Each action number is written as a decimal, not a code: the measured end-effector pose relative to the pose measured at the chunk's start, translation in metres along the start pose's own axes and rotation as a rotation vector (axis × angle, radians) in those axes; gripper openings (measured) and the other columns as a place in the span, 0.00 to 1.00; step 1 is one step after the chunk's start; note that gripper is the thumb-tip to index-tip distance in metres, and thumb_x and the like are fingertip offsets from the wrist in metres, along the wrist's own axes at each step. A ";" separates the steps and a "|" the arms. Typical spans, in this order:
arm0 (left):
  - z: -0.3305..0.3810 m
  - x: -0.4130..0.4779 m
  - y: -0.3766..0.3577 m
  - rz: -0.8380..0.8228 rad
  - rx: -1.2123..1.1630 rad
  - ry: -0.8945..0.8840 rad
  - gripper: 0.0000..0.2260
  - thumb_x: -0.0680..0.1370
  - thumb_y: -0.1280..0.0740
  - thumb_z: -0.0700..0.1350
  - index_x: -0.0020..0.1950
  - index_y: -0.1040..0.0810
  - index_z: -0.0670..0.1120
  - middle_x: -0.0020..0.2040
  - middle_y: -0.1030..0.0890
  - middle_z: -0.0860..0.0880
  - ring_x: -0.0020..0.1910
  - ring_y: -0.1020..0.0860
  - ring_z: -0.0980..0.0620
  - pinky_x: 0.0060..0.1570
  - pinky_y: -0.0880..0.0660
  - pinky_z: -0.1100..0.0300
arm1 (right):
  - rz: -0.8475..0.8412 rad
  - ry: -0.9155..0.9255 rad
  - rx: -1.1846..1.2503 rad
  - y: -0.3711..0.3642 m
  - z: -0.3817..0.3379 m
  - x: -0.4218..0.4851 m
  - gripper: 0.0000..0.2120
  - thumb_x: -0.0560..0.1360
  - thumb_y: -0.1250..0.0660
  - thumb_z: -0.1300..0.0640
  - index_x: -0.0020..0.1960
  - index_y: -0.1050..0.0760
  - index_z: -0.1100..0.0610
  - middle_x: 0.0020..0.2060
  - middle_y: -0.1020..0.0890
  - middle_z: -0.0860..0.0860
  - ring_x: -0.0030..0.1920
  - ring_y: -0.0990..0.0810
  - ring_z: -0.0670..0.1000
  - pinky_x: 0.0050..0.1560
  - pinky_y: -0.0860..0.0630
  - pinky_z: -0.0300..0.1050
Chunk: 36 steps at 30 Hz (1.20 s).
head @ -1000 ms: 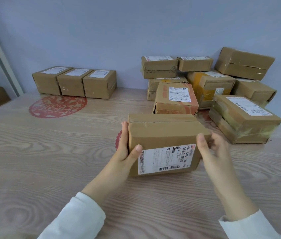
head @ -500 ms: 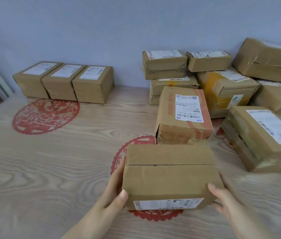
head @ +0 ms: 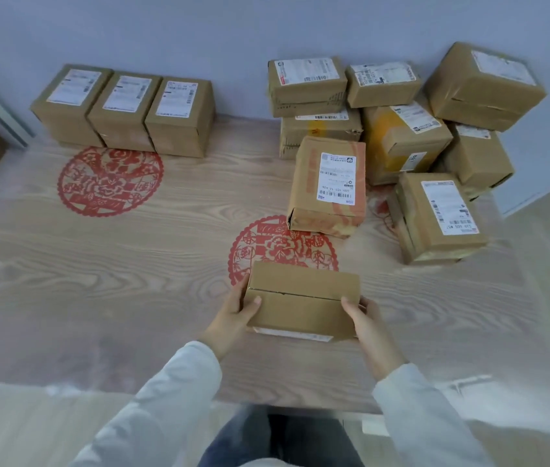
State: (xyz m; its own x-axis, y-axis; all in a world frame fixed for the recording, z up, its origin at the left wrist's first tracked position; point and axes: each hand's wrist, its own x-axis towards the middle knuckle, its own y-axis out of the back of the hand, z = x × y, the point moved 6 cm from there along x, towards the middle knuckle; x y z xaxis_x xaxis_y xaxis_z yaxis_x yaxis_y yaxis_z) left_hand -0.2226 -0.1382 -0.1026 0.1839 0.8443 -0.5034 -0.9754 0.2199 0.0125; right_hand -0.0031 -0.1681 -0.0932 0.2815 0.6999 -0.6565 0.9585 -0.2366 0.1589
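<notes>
Wood-grain table (head: pixel 132 264), left hand (head: pixel 233 318) and right hand (head: pixel 366 320) grip carton (head: pixel 300 301) — label (head: pixel 292 333) unreadable

A parcel-handling spot in a plain room is suggested, something like a small mailroom or dispatch corner. A pale wood-grain desk (head: pixel 132 264) is set against a bare blue-grey wall (head: pixel 199 28) and is loaded with taped brown cardboard parcels. A neat row of three (head: pixel 122 112) is lined up along the wall on the left, and a loose heap (head: pixel 401 139) is piled on the right, some stacked, some tilted. White printed shipping labels (head: pixel 337 178) with barcodes are stuck on nearly all of them. Round red paper-cut decals (head: pixel 110 180) are seen on the desk top. One more plain brown cardboard box (head: pixel 302 298) is gripped at its ends by the left hand (head: pixel 233 315) and the right hand (head: pixel 364 321).
</notes>
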 end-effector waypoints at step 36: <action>-0.016 0.011 -0.005 0.271 -0.058 0.041 0.16 0.82 0.43 0.46 0.71 0.34 0.51 0.62 0.26 0.53 0.56 0.27 0.62 0.51 0.29 0.69 | 0.048 1.017 -1.301 -0.085 -0.025 0.009 0.32 0.82 0.63 0.44 0.73 0.39 0.65 0.74 0.37 0.59 0.74 0.39 0.58 0.71 0.46 0.57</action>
State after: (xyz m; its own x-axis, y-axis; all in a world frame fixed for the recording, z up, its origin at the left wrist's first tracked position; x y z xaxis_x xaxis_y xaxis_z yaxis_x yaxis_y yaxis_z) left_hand -0.2178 -0.1375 -0.1218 -0.0885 0.8480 -0.5225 -0.9939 -0.0403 0.1029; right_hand -0.0811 -0.1243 -0.0942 -0.2807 0.9598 0.0055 0.1933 0.0509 0.9798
